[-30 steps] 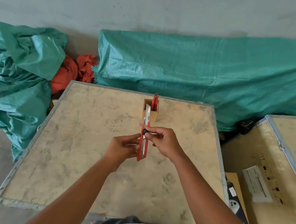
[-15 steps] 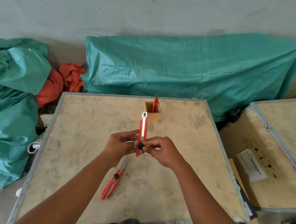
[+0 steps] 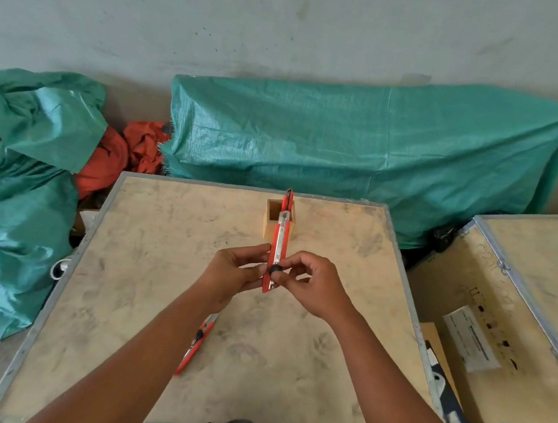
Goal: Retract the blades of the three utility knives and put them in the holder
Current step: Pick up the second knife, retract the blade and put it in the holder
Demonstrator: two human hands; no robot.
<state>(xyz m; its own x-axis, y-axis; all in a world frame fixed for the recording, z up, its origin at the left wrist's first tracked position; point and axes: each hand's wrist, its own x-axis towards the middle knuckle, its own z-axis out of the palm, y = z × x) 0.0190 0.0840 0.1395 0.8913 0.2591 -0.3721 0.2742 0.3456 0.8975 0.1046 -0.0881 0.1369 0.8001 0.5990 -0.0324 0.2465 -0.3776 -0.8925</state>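
A red utility knife (image 3: 276, 253) is held upright above the middle of a wooden crate top (image 3: 148, 266), its tip pointing toward the far edge. Its lower body is pinched from the left side by the fingers of the left hand (image 3: 229, 275). The black slider knob (image 3: 275, 270) near the knife's lower end is pinched between the thumb and forefinger of the right hand (image 3: 314, 285), whose remaining fingers are curled in. No blade can be made out beyond the metal tip of the held knife.

A small wooden holder (image 3: 271, 224) stands close to the far edge of the crate top, about midway along it. A second red knife (image 3: 288, 199) is seen standing upright inside the holder, at its right side, with its upper end above the rim. A third red knife (image 3: 195, 347) lies flat on the crate top nearer the near edge, partly hidden by the left forearm; whether its blade is drawn in cannot be told.

A second crate (image 3: 500, 324) is placed just beside the right edge, with a white label (image 3: 472, 338) on its surface. Green tarpaulin (image 3: 346, 142) is draped beyond the far edge, and orange cloth (image 3: 118, 156) is bunched beyond the far left corner.
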